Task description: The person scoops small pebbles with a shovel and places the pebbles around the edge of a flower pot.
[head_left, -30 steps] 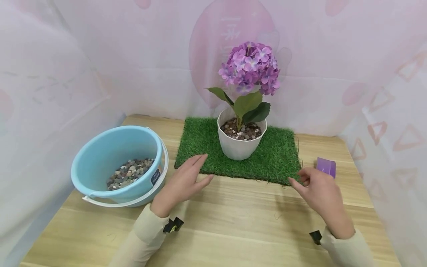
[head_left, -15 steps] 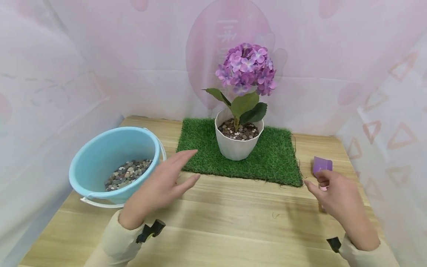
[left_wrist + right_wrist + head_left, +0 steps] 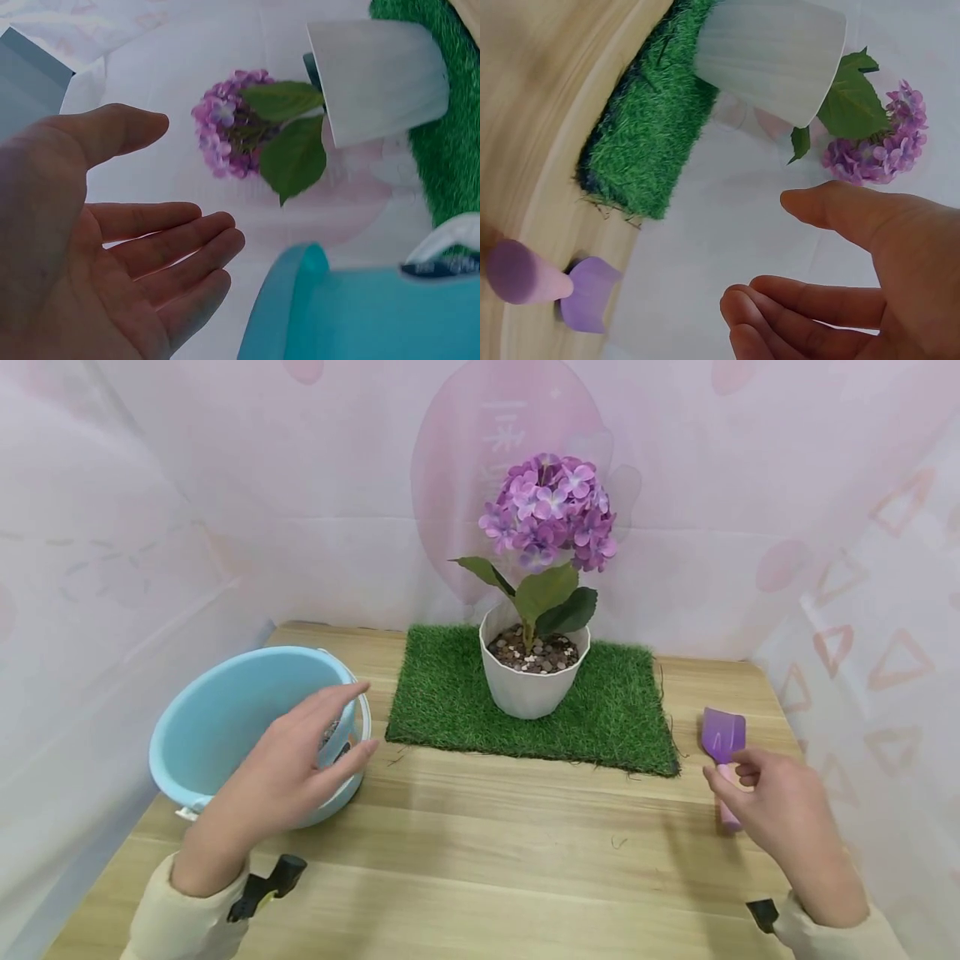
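Observation:
My left hand (image 3: 281, 772) hovers over the near right side of the light blue bucket (image 3: 217, 693), fingers extended and thumb apart, holding nothing. It hides most of the pebbles inside. In the left wrist view the bucket (image 3: 382, 311) lies below the fingertips. On the right, my right hand (image 3: 783, 806) hangs above a small shovel with a purple blade (image 3: 723, 733) and pink handle (image 3: 729, 817). Its fingers are loosely bent, with a gap to the thumb. The right wrist view shows the shovel's handle (image 3: 529, 274) apart from the hand, lying on the table.
A white pot (image 3: 528, 689) with a purple hydrangea (image 3: 551, 510) and pebbles in it stands on a green turf mat (image 3: 622, 718). The wooden table (image 3: 525, 843) is bounded by pale pink-printed cloth walls (image 3: 337, 468) at the back and sides.
My left hand has moved left from the mat's front edge to above the bucket. My right hand has moved right, from the mat's corner to over the shovel, and more of the shovel shows.

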Action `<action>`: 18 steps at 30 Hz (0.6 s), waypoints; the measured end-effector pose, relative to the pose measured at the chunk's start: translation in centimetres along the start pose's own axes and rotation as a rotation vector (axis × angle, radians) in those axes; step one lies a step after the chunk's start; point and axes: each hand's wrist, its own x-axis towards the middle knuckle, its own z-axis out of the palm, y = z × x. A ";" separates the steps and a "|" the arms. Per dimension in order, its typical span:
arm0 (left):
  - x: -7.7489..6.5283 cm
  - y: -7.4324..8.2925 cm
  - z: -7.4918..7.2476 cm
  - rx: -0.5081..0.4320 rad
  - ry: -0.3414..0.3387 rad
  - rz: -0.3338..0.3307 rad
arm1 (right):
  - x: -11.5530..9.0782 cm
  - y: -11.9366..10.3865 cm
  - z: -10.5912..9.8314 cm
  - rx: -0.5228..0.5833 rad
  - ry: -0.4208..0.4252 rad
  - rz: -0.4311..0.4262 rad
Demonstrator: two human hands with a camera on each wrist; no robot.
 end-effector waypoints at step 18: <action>-3.3 -4.9 -4.2 0.059 0.122 -0.176 | -0.8 2.9 1.4 -0.084 -0.126 0.181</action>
